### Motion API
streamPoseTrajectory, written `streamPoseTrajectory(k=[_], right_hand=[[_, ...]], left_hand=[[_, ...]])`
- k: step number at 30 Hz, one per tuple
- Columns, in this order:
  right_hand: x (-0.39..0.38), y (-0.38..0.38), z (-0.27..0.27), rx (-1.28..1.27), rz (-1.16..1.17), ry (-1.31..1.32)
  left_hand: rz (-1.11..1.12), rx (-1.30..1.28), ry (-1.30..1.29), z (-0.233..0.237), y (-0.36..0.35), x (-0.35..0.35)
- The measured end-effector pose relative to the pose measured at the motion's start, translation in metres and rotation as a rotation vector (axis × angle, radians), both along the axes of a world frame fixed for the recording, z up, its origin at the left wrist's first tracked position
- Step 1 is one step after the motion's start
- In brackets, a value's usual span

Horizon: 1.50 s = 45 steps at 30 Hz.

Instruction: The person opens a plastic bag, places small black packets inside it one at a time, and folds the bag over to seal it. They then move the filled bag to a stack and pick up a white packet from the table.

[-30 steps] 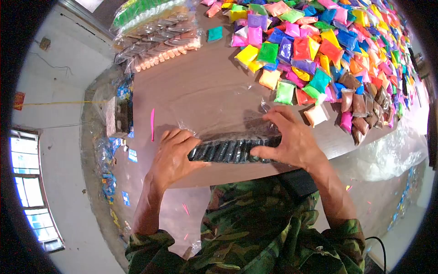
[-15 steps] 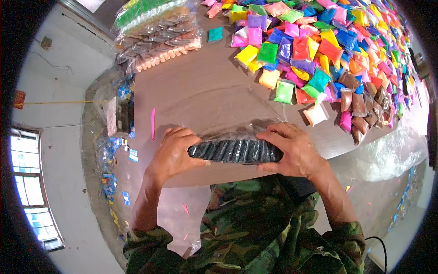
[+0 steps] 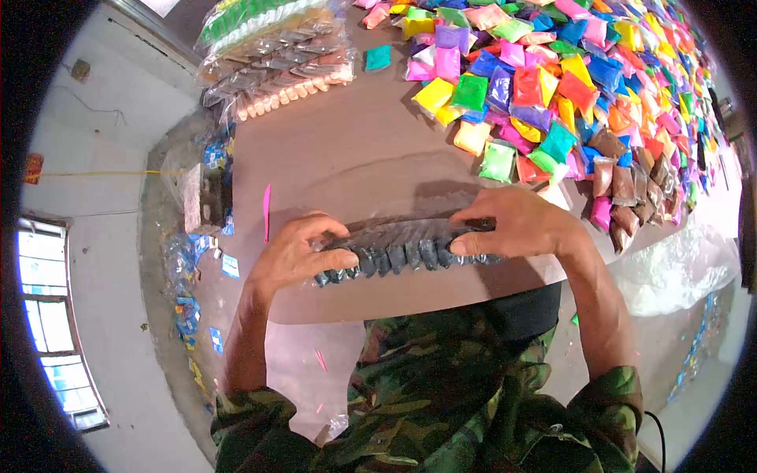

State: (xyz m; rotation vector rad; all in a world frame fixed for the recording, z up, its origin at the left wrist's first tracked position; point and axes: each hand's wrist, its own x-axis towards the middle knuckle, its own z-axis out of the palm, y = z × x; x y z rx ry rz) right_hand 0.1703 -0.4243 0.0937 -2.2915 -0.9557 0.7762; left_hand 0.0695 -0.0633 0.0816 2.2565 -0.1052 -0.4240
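Note:
A clear plastic bag holding a row of small black packets (image 3: 398, 256) lies near the table's front edge. My left hand (image 3: 303, 248) grips its left end, with the thumb on the packets and the fingers curled behind. At the right end my right hand (image 3: 520, 225) holds the bag the same way, thumb in front, fingers reaching over the back. Clear film covers the packets' far side. To the left of the bag, a pink plastic strip (image 3: 266, 213) lies on the table, apart from my left hand.
A big heap of colourful small packets (image 3: 544, 87) covers the table's far right, brown ones (image 3: 623, 185) nearest. Filled bags are stacked (image 3: 276, 59) at the back left. One teal packet (image 3: 378, 57) lies alone. Crumpled clear plastic (image 3: 678, 268) sits beyond the right edge.
The bag has tipped so its packets fan out and more of its far side shows. My right hand has moved up and right; my left thumb has come onto the packets.

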Motion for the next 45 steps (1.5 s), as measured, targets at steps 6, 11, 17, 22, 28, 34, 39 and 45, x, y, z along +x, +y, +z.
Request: streamPoseTrajectory(k=[6,11,17,22,28,34,39,45], right_hand=[[0.015,0.004,0.017,-0.002,0.021,0.120],[0.019,0.002,0.004,-0.035,0.091,0.067],[0.024,0.000,-0.005,-0.021,0.102,0.072],[0.032,0.001,0.001,0.017,0.050,0.111],[0.037,0.003,0.003,-0.079,0.038,0.143],[0.037,0.002,0.000,-0.046,-0.013,0.134],[0.030,-0.018,0.003,0.113,-0.169,0.304],[-0.007,-0.037,-0.007,0.372,-0.299,0.325]], left_hand=[[-0.104,0.059,-0.073,0.004,-0.002,0.005],[-0.175,0.144,-0.150,0.000,0.000,0.008],[-0.137,0.200,0.087,0.010,-0.001,0.014],[0.087,0.072,0.152,0.021,-0.006,0.007],[-0.021,-0.120,-0.023,0.008,0.021,-0.017],[0.179,-0.060,-0.084,0.000,0.005,-0.032],[0.209,-0.018,-0.064,0.002,0.002,-0.032],[0.198,0.015,-0.061,0.005,-0.001,-0.030]])
